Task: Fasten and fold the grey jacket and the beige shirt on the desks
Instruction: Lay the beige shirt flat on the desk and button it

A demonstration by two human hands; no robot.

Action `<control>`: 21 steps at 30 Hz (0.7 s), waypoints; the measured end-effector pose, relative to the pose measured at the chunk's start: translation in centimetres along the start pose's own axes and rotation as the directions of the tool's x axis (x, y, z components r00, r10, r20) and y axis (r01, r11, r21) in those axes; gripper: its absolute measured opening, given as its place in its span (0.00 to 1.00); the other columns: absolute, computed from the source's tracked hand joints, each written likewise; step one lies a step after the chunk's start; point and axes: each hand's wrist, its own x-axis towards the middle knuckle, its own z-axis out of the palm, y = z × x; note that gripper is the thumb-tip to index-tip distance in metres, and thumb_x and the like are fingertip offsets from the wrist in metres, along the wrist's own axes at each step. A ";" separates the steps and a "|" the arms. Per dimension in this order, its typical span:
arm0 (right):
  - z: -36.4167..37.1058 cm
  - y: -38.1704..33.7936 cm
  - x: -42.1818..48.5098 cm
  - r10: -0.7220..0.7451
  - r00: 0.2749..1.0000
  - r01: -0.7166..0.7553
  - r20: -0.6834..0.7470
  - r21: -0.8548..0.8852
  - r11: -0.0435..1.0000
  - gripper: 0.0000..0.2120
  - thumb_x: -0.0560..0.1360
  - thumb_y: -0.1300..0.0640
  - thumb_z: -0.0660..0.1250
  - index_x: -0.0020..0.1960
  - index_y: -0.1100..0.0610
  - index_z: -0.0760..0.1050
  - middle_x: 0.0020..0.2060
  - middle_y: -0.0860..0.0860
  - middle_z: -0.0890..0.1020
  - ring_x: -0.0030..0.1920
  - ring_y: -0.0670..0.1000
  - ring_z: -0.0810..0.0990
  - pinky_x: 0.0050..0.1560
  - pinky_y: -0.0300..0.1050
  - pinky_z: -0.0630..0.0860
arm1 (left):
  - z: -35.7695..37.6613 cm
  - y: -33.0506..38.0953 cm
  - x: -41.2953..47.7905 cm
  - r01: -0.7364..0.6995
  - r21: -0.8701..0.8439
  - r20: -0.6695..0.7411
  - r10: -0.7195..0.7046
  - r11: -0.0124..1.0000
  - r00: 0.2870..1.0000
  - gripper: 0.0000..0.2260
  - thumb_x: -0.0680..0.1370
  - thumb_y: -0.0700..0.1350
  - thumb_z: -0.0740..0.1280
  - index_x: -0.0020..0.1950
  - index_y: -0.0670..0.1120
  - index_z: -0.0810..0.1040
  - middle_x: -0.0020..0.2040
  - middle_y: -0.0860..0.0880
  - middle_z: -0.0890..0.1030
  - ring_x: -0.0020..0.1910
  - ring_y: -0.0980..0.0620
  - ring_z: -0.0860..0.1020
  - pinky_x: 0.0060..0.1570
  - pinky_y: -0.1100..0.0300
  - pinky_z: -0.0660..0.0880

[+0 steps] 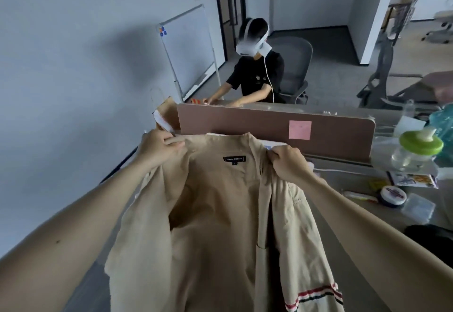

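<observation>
Head view: the beige shirt (220, 213), soft woven cloth, hangs open above the worktop (355, 181) near its front edge. Its hem is cut off below, and it hides the surface beneath. The left hand (159, 147) and right hand (289, 164) each pinch a shoulder beside the collar. A clear green-capped bottle (414, 150), contents indistinct, stands toward the right edge.

Both hands hold the beige shirt (215, 213) up, open at the front — the left hand (160, 147) grips one shoulder, the right hand (289, 162) the other — before a brown desk divider (245, 118) bearing a pink note (300, 129).
</observation>
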 end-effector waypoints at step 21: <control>18.0 13.1 -5.4 0.576 0.808 -0.546 0.123 -0.211 0.811 0.11 0.74 0.49 0.62 0.52 0.51 0.77 0.49 0.52 0.80 0.52 0.56 0.77 0.45 0.47 0.71 | 24.4 -16.4 6.3 0.220 -0.233 0.557 -0.055 0.947 0.829 0.23 0.74 0.49 0.74 0.66 0.49 0.71 0.54 0.54 0.79 0.52 0.52 0.79 0.53 0.57 0.73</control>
